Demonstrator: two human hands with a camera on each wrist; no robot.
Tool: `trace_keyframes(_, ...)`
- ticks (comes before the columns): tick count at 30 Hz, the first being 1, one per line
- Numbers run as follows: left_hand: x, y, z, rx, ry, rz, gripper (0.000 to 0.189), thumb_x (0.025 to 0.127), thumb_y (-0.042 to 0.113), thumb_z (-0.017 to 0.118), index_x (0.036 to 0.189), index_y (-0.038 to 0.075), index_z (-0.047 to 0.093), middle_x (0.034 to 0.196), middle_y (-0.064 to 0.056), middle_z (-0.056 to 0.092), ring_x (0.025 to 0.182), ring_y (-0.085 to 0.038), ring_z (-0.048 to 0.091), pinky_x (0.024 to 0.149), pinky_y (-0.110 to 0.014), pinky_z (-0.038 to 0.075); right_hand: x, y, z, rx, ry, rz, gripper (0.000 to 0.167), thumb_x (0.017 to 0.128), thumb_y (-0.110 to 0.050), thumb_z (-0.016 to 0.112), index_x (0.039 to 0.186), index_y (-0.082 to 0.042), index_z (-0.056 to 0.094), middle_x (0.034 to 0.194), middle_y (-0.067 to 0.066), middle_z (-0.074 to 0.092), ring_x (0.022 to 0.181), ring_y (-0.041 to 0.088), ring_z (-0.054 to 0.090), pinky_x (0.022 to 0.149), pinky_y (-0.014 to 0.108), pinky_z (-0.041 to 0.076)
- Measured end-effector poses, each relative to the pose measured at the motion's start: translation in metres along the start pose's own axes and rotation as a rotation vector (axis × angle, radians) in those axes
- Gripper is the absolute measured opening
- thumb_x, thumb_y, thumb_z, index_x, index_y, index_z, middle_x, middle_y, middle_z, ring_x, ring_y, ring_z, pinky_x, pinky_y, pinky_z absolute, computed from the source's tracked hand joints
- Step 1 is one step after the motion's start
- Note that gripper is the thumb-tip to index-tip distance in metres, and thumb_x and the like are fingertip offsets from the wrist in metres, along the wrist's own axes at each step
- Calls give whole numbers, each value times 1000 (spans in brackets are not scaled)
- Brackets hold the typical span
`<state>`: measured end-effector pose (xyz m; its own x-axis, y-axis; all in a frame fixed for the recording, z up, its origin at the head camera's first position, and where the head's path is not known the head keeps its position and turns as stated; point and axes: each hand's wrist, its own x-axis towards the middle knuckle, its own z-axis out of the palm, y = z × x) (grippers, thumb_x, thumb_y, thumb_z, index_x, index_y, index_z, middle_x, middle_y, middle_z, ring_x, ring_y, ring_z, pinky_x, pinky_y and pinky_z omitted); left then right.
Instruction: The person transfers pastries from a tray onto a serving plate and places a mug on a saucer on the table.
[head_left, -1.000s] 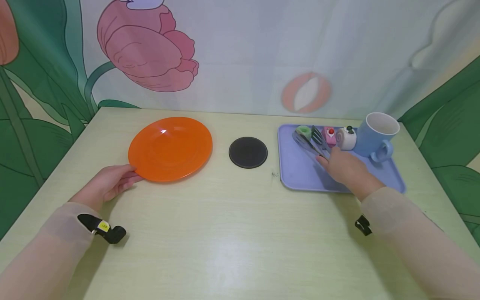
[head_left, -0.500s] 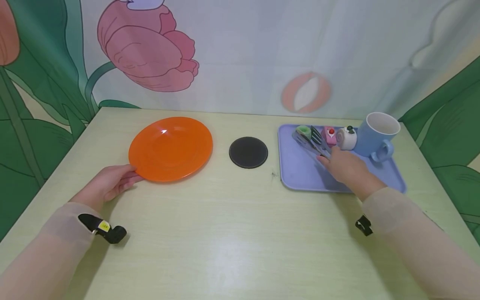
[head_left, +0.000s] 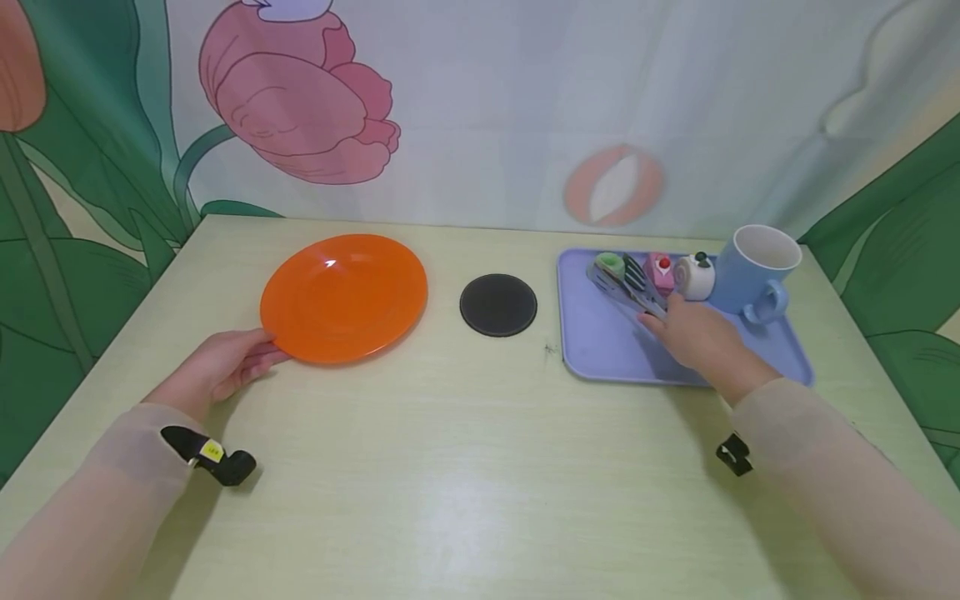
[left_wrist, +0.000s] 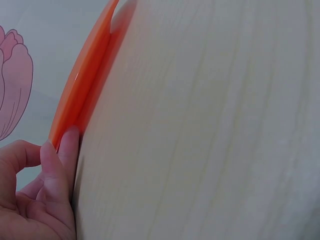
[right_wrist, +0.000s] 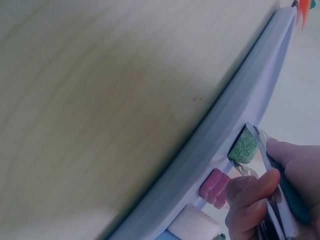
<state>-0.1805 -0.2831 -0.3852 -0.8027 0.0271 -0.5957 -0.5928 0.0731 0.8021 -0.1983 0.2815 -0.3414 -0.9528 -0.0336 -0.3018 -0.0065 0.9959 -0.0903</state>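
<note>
On the left of the table, my left hand pinches the near-left rim of a shiny orange plate; thumb and fingers at the edge show in the left wrist view. My right hand grips metal serving tongs over a lavender tray. One tong arm has a slotted head, the other a forked one. Between these heads is a small green toy cake, at the tray's far-left corner. A pink toy cake with a red top and a white toy cake roll sit beside it.
A blue mug stands at the tray's right end, its handle toward the near right. Between plate and tray lies a round black coaster. A printed floral curtain hangs behind the table's far edge.
The tong arms seem slightly closer together at the hand. Both hands stay almost in place, and the plate, the toy cakes and the mug have not visibly moved.
</note>
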Motion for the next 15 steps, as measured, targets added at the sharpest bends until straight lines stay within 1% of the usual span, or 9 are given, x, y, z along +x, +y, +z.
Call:
trace_keyframes(7,1,0,0,-19,3,8,64,98,29,47,148,2,18,81,8,69,82,-5,67,74,-14,50,-2,3,-1,3,-1,-20,79,97,-53,33,133,18,26,119,41,45,105,53,48,82,59,43)
trace_keyframes(11,0,0,0,-17,9,6,63,98,29,47,147,2,18,80,8,69,82,-4,67,74,-14,50,-3,5,-1,-9,-3,-32,81,97,-53,31,134,18,26,121,42,43,106,54,47,85,60,42)
trace_keyframes(15,1,0,0,-6,20,-2,63,98,31,46,147,2,19,80,9,69,83,-4,67,75,-13,49,-4,5,-1,-10,-1,-38,80,97,-53,31,133,18,27,120,42,43,106,54,47,86,60,41)
